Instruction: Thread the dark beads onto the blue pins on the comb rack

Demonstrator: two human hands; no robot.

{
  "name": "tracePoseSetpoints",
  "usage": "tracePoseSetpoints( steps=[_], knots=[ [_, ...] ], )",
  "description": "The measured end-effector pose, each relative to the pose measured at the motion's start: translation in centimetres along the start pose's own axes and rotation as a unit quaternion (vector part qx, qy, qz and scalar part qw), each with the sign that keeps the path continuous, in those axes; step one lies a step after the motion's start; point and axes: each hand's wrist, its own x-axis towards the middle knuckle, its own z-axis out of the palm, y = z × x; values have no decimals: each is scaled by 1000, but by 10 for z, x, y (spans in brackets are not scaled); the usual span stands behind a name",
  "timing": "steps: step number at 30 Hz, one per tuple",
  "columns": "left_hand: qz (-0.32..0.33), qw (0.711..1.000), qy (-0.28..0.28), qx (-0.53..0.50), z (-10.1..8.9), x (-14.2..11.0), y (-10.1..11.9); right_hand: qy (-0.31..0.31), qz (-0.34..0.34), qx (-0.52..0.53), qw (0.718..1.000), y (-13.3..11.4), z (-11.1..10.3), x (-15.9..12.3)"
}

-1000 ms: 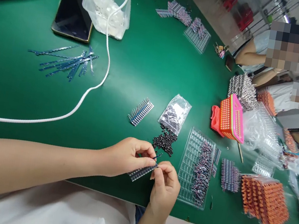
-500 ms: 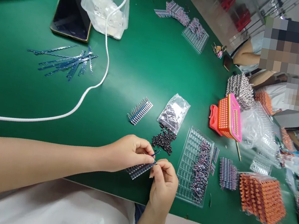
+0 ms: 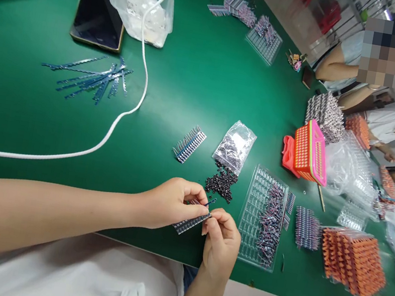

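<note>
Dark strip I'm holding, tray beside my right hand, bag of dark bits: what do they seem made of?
Dark strip: pale glints suggest a slight sheen; plastic or metal, I can't tell. Tray: likely clear, glossy plastic, since the green table shows through. Bag: probably thin, shiny plastic film; bright glare, dark pieces showing through.

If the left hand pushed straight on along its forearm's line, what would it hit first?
Most likely the right hand, its fingertips close by the end of the dark strip that the left hand holds; any gap between the hands is hard to judge.
</note>
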Motion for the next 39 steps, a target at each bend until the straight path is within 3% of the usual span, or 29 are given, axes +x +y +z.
tracePoseSetpoints(
  steps=[16, 39],
  knots=[
    [8, 999, -1, 33, 0, 0, -3, -2, 20, 1, 1000, -1, 0, -2],
    [-28, 998, -17, -46, -1, 3, -4, -28, 18, 22, 999, -5, 0, 0]
  ],
)
